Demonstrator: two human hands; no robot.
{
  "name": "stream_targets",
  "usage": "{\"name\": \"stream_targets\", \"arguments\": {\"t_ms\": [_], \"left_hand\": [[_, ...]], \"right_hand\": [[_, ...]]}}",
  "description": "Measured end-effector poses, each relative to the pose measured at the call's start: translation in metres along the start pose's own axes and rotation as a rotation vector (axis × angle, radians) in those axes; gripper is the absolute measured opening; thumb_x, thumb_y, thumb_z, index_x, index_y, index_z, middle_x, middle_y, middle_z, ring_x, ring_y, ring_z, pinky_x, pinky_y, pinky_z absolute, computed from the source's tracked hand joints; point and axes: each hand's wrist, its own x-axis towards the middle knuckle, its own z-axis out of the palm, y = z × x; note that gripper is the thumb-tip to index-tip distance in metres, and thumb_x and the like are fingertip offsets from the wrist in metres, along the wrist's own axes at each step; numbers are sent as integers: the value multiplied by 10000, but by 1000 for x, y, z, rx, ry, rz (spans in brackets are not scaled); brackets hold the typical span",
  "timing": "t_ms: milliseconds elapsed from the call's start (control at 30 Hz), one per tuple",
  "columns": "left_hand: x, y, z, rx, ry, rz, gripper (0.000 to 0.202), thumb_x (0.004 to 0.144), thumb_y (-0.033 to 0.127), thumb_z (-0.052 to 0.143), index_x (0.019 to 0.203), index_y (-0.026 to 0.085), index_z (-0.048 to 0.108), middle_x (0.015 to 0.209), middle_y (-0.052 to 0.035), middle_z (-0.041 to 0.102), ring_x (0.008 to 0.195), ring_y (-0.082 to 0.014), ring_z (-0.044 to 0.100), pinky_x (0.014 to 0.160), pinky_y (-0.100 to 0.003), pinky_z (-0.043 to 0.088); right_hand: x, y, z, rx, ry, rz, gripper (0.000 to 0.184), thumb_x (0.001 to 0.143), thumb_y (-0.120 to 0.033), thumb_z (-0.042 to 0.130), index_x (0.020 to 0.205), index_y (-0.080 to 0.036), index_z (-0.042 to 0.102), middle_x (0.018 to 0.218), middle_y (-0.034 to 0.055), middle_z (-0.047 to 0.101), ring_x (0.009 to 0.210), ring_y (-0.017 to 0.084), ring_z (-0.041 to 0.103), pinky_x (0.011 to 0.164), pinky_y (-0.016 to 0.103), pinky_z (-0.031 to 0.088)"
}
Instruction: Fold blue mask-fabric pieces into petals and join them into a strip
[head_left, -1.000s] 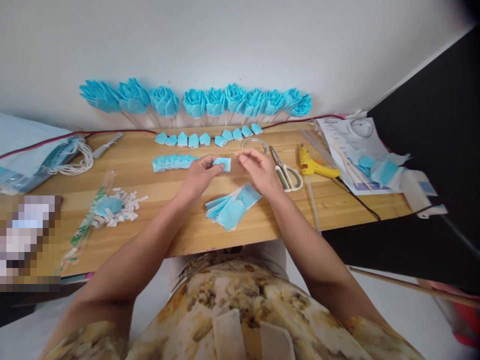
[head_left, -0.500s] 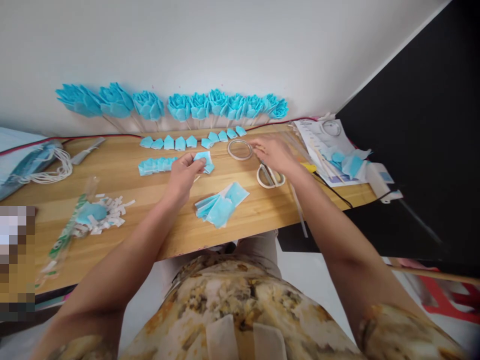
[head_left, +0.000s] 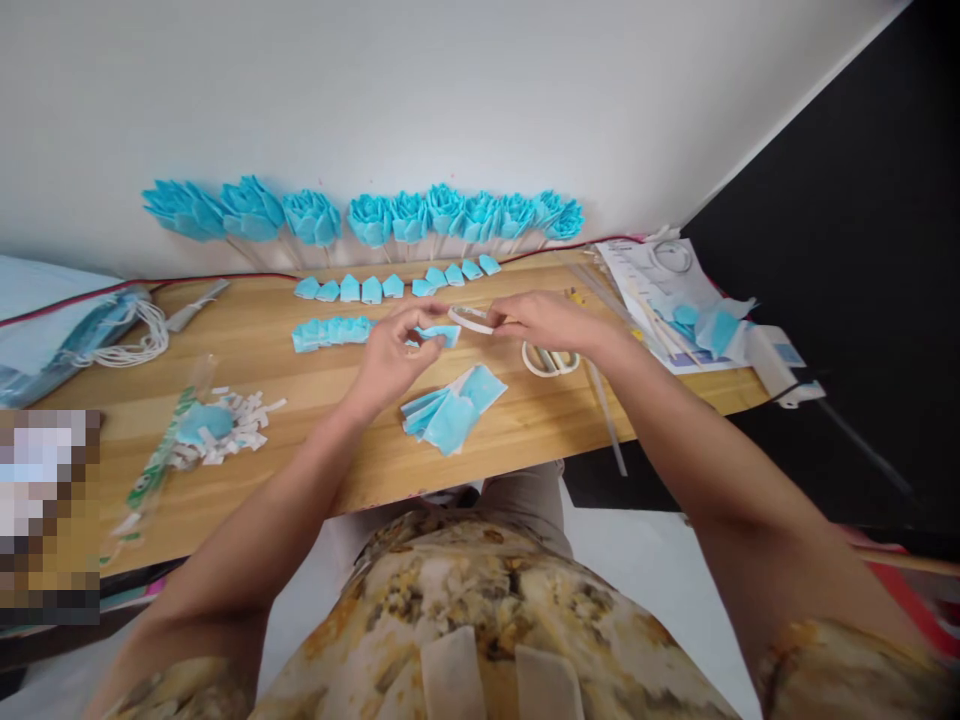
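Your left hand [head_left: 394,355] is pinching a small folded blue piece [head_left: 441,335] between thumb and fingertips, lifting it just above the wooden table [head_left: 300,380]. Your right hand [head_left: 551,320] is gripping a clear ring [head_left: 469,318] by its right edge. The ring is tilting in the air, its free side reaching toward the blue piece, and the two are sitting just beside each other. Whether they are touching is too fine to tell.

Right under your right hand, the white-handled scissors [head_left: 551,360] are lying on the table, their blades hiding behind your fingers. A fanned stack of blue sheets [head_left: 454,405] is resting near the table's front edge, just below both hands.

To the left of your left hand, a row of folded blue pieces [head_left: 330,330] is lining up, overlapping one another, and a second row [head_left: 390,285] is sitting farther back, spaced apart. Blue paper flowers [head_left: 360,215] are leaning against the white wall behind them.

Well off to the left, a heap of white strips [head_left: 232,425] is lying around a blue scrap, beside a clear plastic sleeve [head_left: 161,460]. At the far right, printed papers [head_left: 652,275] are carrying blue offcuts and thin sticks.
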Motion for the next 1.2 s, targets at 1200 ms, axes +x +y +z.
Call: {"name": "stream_targets", "arguments": {"t_ms": [1200], "left_hand": [[-5,5,2,357,-37,497,138,799,116,589,833,218,676,945,-72,763,915,-218,705,839,-391,540]], "right_hand": [[-37,-38,13,121,562,-102,300,892,-210,576,1163,-227,705,1048,67,776,933,232,712,838,369,528]]}}
